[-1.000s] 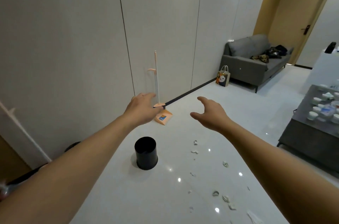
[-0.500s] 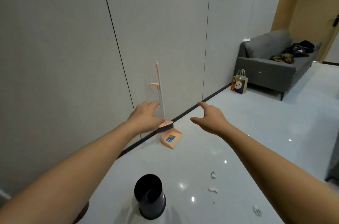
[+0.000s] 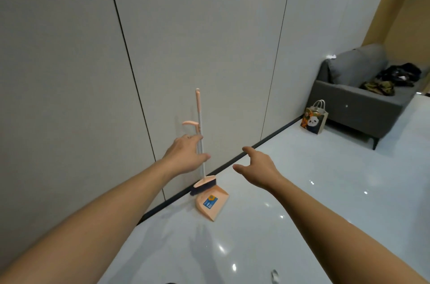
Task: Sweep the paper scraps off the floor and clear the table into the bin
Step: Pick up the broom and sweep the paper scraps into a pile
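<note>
Left hand [image 3: 186, 155]: fingers spread and slightly curled, palm turned toward the broom [image 3: 200, 144], holding nothing. Its fingertips overlap the broom's pale shaft about midway up; whether skin touches the shaft cannot be told from this angle. Thumb points right, just past the shaft.

Right hand [image 3: 258, 168]: fingers loosely apart, index finger raised, thumb out to the left, empty. It hangs in the air to the right of the broom, clear of it, above the dark baseboard [image 3: 232, 162].

Broom stands nearly upright against the grey panelled wall [image 3: 197, 27], peach grip at the top, a peach hook-shaped clip on the shaft just above the left hand. Its peach head with dark bristles rests at the foot of the wall, at the upper lip of the dustpan [image 3: 213, 203].

Dustpan: peach, blue label on its face, lying on the floor with its open mouth toward the camera, touching or just beside the bristles.

Floor [image 3: 302, 214]: glossy white, open on the right of the dustpan and toward the camera. 1 small paper scrap [image 3: 274, 275] shows near the bottom edge, well apart from the dustpan.

Further right along the wall: a paper gift bag [image 3: 314, 120] with a panda print, just beside a grey sofa [image 3: 353, 97] with dark clothing heaped on the seat.
</note>
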The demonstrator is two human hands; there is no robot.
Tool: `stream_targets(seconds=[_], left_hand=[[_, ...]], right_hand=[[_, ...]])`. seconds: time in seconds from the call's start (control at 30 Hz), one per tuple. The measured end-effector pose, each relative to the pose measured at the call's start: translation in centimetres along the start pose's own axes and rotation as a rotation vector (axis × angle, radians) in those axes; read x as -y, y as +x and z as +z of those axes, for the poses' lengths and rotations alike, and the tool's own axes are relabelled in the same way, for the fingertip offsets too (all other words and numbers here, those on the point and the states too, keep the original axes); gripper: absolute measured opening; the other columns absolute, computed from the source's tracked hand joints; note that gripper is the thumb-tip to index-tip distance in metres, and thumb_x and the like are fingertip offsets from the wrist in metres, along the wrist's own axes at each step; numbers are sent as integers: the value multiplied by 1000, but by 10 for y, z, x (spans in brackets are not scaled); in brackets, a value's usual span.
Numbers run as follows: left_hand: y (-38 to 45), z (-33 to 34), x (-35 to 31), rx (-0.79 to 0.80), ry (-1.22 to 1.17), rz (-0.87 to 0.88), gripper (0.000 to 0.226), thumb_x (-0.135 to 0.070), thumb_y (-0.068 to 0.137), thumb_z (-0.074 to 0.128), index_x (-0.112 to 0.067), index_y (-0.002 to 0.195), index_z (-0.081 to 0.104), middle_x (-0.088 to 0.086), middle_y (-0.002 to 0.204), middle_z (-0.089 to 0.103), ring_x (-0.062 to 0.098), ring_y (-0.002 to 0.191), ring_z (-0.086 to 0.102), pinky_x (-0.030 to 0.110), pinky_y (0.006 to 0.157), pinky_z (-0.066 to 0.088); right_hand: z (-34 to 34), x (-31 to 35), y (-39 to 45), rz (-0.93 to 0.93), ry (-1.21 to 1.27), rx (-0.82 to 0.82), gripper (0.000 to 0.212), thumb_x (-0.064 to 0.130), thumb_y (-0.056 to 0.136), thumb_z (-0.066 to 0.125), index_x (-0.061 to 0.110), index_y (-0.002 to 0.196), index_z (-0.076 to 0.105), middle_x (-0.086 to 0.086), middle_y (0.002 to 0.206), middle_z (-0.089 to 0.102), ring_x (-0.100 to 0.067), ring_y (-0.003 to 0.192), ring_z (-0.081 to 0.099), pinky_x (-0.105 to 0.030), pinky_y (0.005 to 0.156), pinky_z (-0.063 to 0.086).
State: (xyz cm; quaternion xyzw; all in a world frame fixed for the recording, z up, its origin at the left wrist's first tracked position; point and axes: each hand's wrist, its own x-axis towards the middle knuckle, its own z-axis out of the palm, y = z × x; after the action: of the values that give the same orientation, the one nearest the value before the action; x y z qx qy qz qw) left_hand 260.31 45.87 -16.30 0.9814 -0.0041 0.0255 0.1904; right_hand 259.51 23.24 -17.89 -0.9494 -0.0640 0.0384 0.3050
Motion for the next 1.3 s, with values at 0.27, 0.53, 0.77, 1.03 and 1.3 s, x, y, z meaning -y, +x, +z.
stream_targets(seconds=[0.27,0.53,0.77,1.03,1.3], left_hand=[[165,12,49,59,-22,-58,72,-56,81,62,-25,142,41,9,141,47,29,127,46,39,100,41],[301,52,92,23,-26,-140,58,-49,83,65,-29,134,48,1,137,45,22,121,48,33,89,44],[407,88,135,114,-4,-322,59,-47,83,64,-29,136,46,4,136,46,23,121,46,31,88,42],[485,138,167,185,54,-383,58,-33,86,65,-20,139,45,8,144,40,28,132,36,38,108,36],[557,200,208,383,198,-193,32,-33,83,65,-34,115,65,-3,124,56,23,125,45,41,104,38]], right_hand=[[21,6,155,77,36,60,71,42,89,67,18,150,39,-8,136,59,-24,120,57,-34,95,46],[79,5,319,29,58,223,72,43,89,68,16,150,38,-9,145,52,-26,128,52,-36,100,46],[123,-14,465,74,114,422,70,39,86,72,16,146,44,-11,131,61,-25,112,62,-35,89,53],[183,-44,556,435,519,591,42,26,89,70,14,126,58,-10,112,64,-28,97,67,-43,81,61],[239,-46,622,983,1018,549,23,25,101,53,3,108,56,-21,90,59,-32,67,61,-39,67,60]])
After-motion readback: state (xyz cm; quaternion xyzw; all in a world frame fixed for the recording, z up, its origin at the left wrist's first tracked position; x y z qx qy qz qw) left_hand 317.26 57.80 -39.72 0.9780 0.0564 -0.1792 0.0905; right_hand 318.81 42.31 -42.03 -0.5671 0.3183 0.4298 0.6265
